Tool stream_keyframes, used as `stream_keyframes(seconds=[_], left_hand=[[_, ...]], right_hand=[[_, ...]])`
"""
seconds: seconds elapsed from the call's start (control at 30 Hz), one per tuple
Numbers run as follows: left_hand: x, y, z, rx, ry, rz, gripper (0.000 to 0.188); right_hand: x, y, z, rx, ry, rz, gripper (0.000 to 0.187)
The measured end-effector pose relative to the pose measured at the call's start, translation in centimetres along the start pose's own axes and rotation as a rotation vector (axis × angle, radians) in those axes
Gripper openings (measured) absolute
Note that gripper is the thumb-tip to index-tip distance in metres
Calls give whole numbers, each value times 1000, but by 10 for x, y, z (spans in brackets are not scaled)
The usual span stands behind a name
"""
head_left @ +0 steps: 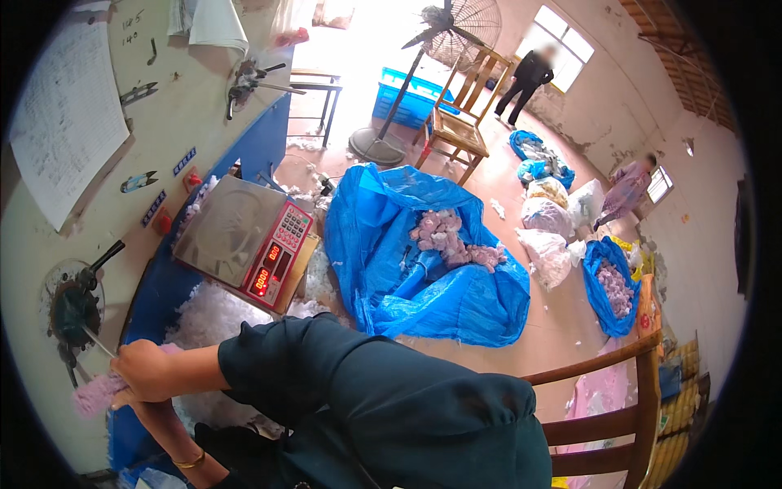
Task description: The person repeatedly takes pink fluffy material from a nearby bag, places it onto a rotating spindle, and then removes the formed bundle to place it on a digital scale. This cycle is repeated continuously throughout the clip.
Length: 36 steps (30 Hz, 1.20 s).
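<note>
A fluffy pink plush piece (98,396) is held at the far left, close to a thin metal tube (99,341) that sticks out of a round dark machine fitting (72,311) on the pale panel. My right hand (145,368), under a dark green sleeve, is closed around the plush by the tube's end. Just below it my left hand (134,399), with a gold bracelet on its wrist, grips the same piece; its fingers are partly hidden. White stuffing (220,318) is heaped beneath my right forearm. Whether the tube enters the plush cannot be made out.
A digital scale (236,236) stands beyond my right arm. Past it lies an open blue bag (391,285) with pink plush pieces. A wooden chair (603,424) is at lower right. Farther off are a fan (444,33), another chair (456,130), filled bags (547,253) and two people.
</note>
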State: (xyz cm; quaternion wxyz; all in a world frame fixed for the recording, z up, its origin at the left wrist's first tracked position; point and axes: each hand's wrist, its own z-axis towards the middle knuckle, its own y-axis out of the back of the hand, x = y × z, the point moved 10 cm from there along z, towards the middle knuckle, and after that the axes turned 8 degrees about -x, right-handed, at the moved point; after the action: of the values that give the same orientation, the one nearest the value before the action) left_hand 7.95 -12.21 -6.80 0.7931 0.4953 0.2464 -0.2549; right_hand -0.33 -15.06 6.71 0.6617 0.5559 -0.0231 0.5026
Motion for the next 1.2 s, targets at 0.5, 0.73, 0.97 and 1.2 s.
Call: stream_keyframes(seconds=[0.5, 0.73, 0.97, 1.2], left_hand=[[3, -8, -39, -381, 778, -1384, 56], [-78, 3, -25, -352, 741, -1226, 71], [-47, -10, -31, -405, 695, -1323, 67], [-81, 33, -48, -300, 692, -1098, 65]], right_hand=[[-4, -22, -23, -171, 177, 91, 52], [-26, 2, -24, -269, 105, 238, 42], [-27, -25, -17, -277, 152, 76, 43], [-26, -5, -29, -209, -186, 376, 46]])
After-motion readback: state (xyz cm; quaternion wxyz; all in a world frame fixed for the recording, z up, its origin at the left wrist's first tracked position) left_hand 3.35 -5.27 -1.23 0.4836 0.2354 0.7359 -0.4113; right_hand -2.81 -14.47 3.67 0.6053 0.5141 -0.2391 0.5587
